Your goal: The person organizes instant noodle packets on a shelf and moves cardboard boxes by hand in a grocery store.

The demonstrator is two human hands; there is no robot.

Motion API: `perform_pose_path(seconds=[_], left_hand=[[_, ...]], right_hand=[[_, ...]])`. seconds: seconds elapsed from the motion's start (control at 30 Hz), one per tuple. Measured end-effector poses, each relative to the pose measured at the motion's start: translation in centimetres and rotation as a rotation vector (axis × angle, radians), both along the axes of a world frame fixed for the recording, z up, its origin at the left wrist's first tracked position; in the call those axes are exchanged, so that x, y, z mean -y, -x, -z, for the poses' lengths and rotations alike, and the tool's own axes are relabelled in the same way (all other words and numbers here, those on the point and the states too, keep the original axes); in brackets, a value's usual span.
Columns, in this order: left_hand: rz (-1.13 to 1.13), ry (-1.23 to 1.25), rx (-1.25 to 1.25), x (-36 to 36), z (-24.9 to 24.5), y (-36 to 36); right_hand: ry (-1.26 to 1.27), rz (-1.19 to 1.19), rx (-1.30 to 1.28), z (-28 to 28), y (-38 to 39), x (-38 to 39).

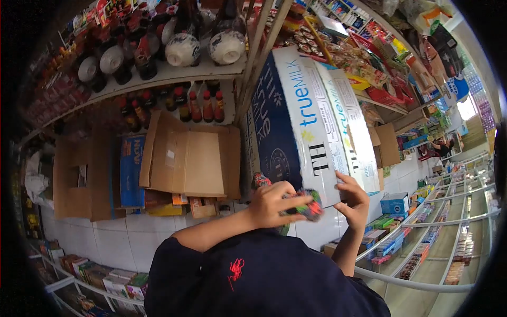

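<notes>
My left hand (277,203) is closed around a bunched, patterned cloth (310,205) in red, green and black. The cloth lies against the lower edge of a large blue and white milk carton (285,113) marked TH true MILK. My right hand (353,199) touches the carton's near right edge, fingers and thumb apart. A second white carton side (364,134) with the same lettering shows just to the right. Part of the cloth is hidden behind my left fingers.
An opened cardboard box (211,164) stands left of the carton, beside a blue box (132,169) and another brown box (87,179). Shelves with bottles (206,105) and bowls (182,50) rise behind. Glass display cases (438,227) line the right, and a person (442,146) is farther back.
</notes>
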State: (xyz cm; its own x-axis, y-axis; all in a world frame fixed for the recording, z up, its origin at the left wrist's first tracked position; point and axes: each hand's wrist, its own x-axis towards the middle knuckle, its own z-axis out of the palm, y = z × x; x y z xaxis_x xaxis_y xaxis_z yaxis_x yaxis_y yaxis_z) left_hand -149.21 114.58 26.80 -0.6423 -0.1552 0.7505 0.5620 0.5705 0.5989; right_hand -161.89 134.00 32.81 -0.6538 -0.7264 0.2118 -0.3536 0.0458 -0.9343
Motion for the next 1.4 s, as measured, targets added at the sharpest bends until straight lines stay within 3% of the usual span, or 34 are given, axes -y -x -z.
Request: perform_pose_path(seconds=[0.13,0.2,0.27,0.33,0.43,0.47,0.53,0.63,0.73,0.83,0.93,1.07,1.13,1.2,1.27,1.33,1.4], left_hand=[[-0.255,-0.319,0.179,-4.8,14.2,0.3],[-0.318,-0.525,0.497,-4.3,16.9,0.7],[-0.402,-0.447,0.515,-3.0,18.8,1.7],[-0.458,-0.572,0.771,-1.9,19.2,2.4],[-0.450,-0.769,0.753,-2.4,16.7,4.2],[-0.494,-0.637,0.628,-2.6,14.1,4.7],[-0.320,-0.812,0.374,-2.3,10.7,5.8],[-0.407,-0.682,0.086,-0.6,7.1,8.5],[-0.595,-0.580,0.006,2.9,8.5,12.2],[-0.550,-0.980,0.117,6.1,12.9,15.3],[-0.615,-0.990,0.326,7.9,15.2,15.9],[-0.564,-0.728,-0.079,10.8,7.3,18.7],[-0.627,-0.635,-0.086,13.7,5.7,21.3],[-0.581,-0.714,-0.149,16.2,6.2,23.4],[-0.680,-0.535,-0.062,17.7,7.9,23.8],[-0.712,-0.547,0.057,17.4,10.1,23.3],[-0.593,-0.765,0.186,15.4,12.2,21.1]], right_hand=[[-0.072,0.041,-0.206,-0.5,-0.9,1.3],[-0.092,0.184,-0.444,-0.1,-1.1,1.9],[-0.129,0.201,-0.513,0.1,-1.5,2.6],[-0.243,0.230,-0.763,0.2,-2.1,3.7],[-0.238,0.228,-0.769,0.8,-2.3,4.9],[-0.224,0.232,-0.734,1.1,-2.2,4.9],[-0.182,0.289,-0.726,1.7,-2.0,5.2],[-0.150,0.382,-0.753,2.1,-2.0,5.5],[-0.120,0.411,-0.785,2.2,-2.0,5.7],[-0.114,0.425,-0.811,2.3,-2.0,6.0],[-0.098,0.440,-0.844,2.1,-2.0,6.1],[-0.080,0.461,-0.863,2.5,-2.0,5.9],[-0.073,0.475,-0.869,2.6,-2.0,5.5],[-0.063,0.465,-0.867,2.7,-1.9,5.5],[-0.040,0.494,-0.887,2.8,-1.9,5.5],[-0.044,0.456,-0.915,2.4,-1.7,5.6],[-0.027,0.454,-0.932,1.9,-1.7,5.7]])
